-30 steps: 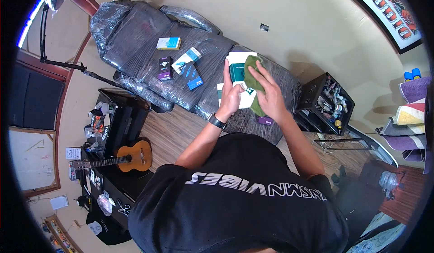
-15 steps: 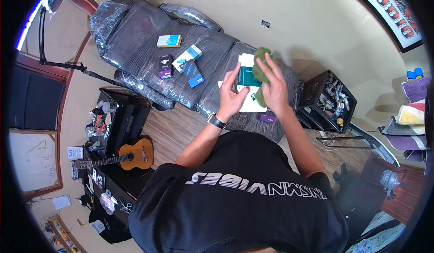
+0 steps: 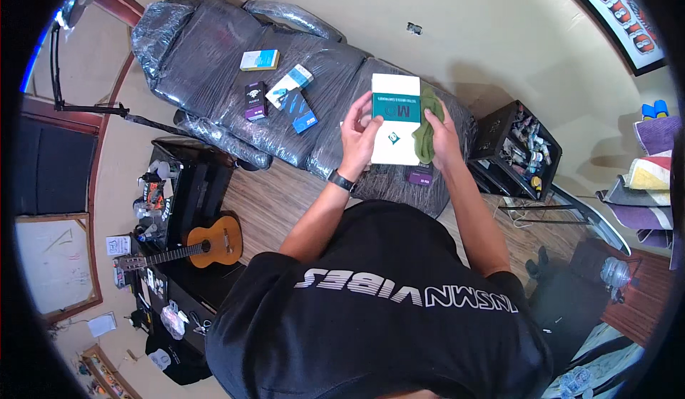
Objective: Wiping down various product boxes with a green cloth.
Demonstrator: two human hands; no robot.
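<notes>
My left hand [image 3: 359,136] is closed on the left side of a white box [image 3: 396,149] with a green band, its thumb on the front face. Against the box's right side, my right hand [image 3: 444,136] grips a bunched olive-green cloth [image 3: 424,144]. Both are held up over the lower end of a plastic-wrapped recliner [image 3: 332,124]. Partly behind the box lies a purple box [image 3: 419,176]. Farther left on the recliner rest a yellow, white and blue box [image 3: 260,60], a black and purple box [image 3: 255,101], a white and blue box [image 3: 294,82] and a dark blue box [image 3: 299,112].
A black cart [image 3: 492,146] full of bottles stands right of the recliner. At the left, an acoustic guitar [image 3: 217,242] leans by a black desk [image 3: 196,281] with clutter on it. A jointed lamp arm [image 3: 93,106] reaches in at the upper left.
The white box has come up and now faces me more fully. My right hand has gone from spread fingers over the cloth to gripping it along the box's right edge.
</notes>
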